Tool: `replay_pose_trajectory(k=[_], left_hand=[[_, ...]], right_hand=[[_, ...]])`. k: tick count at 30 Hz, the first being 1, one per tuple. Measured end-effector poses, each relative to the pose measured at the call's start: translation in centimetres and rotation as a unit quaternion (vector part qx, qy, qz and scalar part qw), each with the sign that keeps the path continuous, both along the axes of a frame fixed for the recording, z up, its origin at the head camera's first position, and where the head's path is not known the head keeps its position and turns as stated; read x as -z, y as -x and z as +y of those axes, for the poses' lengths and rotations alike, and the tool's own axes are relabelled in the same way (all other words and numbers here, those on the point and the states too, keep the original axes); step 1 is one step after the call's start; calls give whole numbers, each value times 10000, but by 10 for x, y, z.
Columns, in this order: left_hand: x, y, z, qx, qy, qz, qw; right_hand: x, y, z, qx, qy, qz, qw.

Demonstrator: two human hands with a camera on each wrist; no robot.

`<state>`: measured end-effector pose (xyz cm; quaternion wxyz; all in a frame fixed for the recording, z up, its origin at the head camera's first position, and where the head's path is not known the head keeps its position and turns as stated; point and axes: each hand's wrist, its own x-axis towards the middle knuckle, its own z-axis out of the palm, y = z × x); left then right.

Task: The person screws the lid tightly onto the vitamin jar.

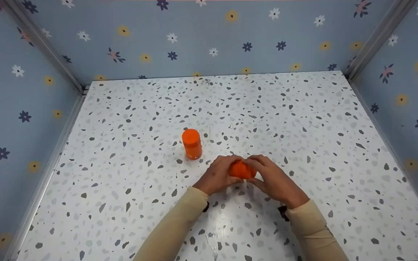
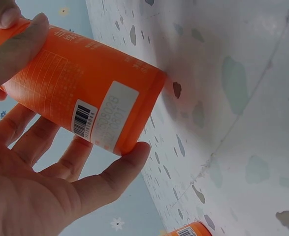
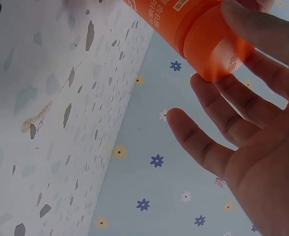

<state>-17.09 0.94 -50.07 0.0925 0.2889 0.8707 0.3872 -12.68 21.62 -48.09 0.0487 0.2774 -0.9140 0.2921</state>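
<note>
An orange bottle (image 1: 241, 169) is held between both hands above the speckled tabletop. My left hand (image 1: 218, 175) grips its body; in the left wrist view one fingertip touches the edge of the bottle's base, near a white label (image 2: 115, 115) and a barcode. The right hand (image 1: 274, 179) holds the other end, thumb and fingers on the orange cap (image 3: 215, 46), which sits on the bottle. In the head view the fingers cover both ends. A second orange bottle (image 1: 193, 148) with its cap on stands upright, left of and beyond the hands.
The speckled white tabletop (image 1: 140, 119) is bounded by blue flowered panels at the back (image 1: 194, 40), left and right. Metal strips run along its sides. Small black pieces show beside both wrists.
</note>
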Motion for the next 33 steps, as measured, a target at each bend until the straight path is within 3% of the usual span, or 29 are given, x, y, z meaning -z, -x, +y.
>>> replay_pose_trajectory(k=[26,33], left_hand=[[1,-2,1,-2,-71,152,9999],[0,-3,-1,-23,-39,177,9998]], right_hand=[[4,-2,-3,74,112,197,9997],[6,-4,-1,313,230,-86,9992]])
